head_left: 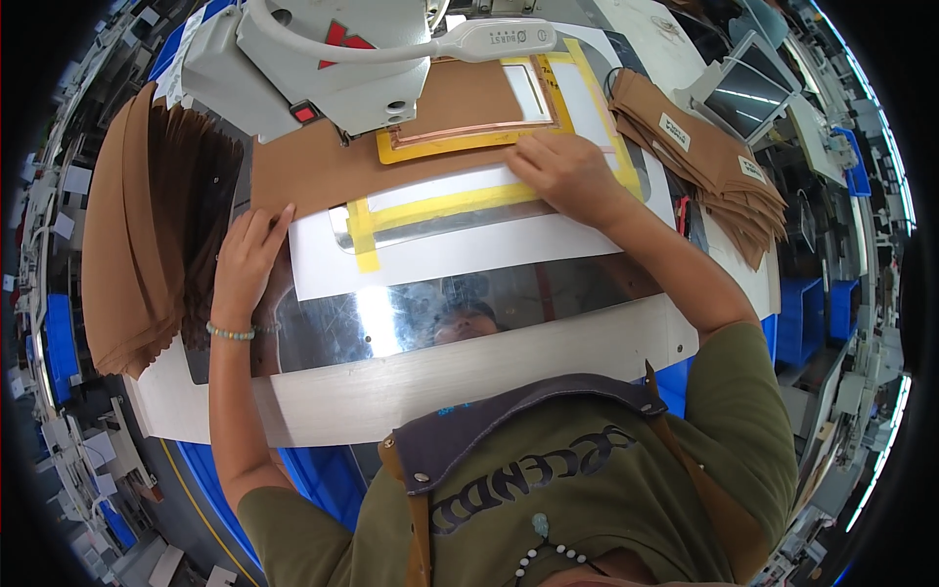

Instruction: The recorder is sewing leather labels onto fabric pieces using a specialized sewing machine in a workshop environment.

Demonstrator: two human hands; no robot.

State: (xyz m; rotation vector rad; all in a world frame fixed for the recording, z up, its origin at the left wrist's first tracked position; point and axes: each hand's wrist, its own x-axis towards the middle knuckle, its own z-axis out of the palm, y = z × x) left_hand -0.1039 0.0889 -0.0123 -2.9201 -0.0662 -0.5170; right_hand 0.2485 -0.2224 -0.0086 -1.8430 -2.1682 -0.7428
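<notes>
A flat brown panel (323,171) lies under the machine head, partly hidden by it, on a white sheet edged with yellow tape (440,207). My left hand (245,264) rests at its near left corner, fingers apart and tips at the edge. Farther right, my right hand (567,176) has its fingers curled and closed at the panel's near edge, beside the corner of a yellow-bordered copper frame (469,137). That frame lies over the panel. The right fingertips are partly hidden.
The grey-white machine head (342,78) overhangs the work. Brown pieces stand in a thick stack (127,235) at left; more labelled brown pieces (699,147) lie at right. A shiny metal plate (411,318) covers the near table. A small screen (748,93) stands at far right.
</notes>
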